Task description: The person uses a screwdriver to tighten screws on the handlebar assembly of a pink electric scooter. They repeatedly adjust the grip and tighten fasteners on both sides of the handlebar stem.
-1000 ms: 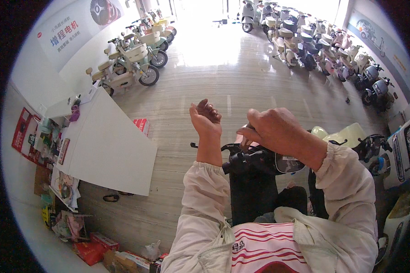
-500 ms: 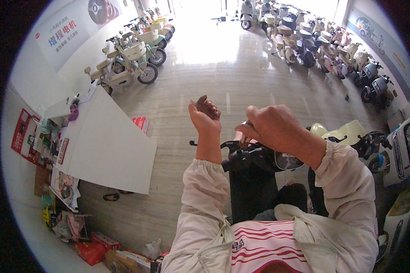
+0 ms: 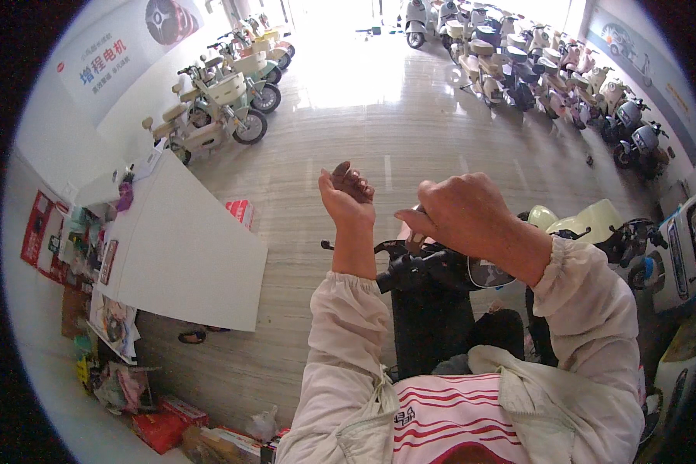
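My left hand (image 3: 349, 195) is raised with its palm up. Its fingers curl loosely, the tips look dark, and nothing shows in the palm. To its right, my right hand (image 3: 464, 210) is closed in a fist, back of the hand upward and thumb pointing left. Whatever it may hold is hidden by the fingers. Both hands are above the black handlebar (image 3: 407, 272) of a scooter, whose brake lever (image 3: 391, 246) sticks out to the left. A round-edged mirror or display (image 3: 489, 274) shows below my right wrist. The scooter's dark middle part (image 3: 425, 332) lies nearer to me.
A white counter (image 3: 189, 240) stands at left, with papers and small goods behind it. Scooters line the far left (image 3: 224, 97) and far right (image 3: 510, 66). A pale yellow scooter (image 3: 591, 220) stands close on my right. Boxes and a red bag (image 3: 159, 430) lie at lower left.
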Demonstrator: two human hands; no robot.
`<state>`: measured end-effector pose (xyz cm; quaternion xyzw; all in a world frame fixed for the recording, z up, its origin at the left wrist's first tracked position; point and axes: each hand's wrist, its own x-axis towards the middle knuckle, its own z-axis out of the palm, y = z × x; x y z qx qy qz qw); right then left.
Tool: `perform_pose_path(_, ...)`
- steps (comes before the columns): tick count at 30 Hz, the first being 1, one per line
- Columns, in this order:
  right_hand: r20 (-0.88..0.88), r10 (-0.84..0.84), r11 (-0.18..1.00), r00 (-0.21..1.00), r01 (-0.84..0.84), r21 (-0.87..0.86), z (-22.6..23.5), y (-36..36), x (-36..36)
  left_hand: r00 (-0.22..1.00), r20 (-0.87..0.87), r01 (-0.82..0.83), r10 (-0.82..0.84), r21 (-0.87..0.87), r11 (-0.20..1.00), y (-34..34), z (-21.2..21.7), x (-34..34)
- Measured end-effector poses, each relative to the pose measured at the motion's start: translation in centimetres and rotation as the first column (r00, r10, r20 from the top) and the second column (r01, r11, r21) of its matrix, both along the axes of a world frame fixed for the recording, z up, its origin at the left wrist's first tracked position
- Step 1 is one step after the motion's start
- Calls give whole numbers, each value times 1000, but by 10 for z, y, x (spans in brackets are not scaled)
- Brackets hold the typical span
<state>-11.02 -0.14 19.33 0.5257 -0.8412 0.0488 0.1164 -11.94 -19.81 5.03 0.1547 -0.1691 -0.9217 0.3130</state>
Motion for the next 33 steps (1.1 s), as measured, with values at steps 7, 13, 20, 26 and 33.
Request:
perform_pose_path(7,-28,-16,1000,999,16,18,1,-1,-1,1000,0,14,-14,10,1000,-3,-4,-3)
perform_pose_path(13,-13,-20,999,1000,21,38,4,-1,0,999,-6,32,-32,12,999,-7,-9,-4)
perform_pose_path(20,16,-32,999,999,31,35,2,-1,-1,999,-15,29,-29,1,1000,-6,-8,-4)
perform_pose_path(26,10,-26,1000,1000,25,15,1,-2,-1,999,-14,36,-36,5,999,-9,-10,-4)
perform_pose_path(33,12,-8,1000,1000,8,8,-1,-1,-2,1000,-6,19,-19,1,1000,-3,-3,-2)
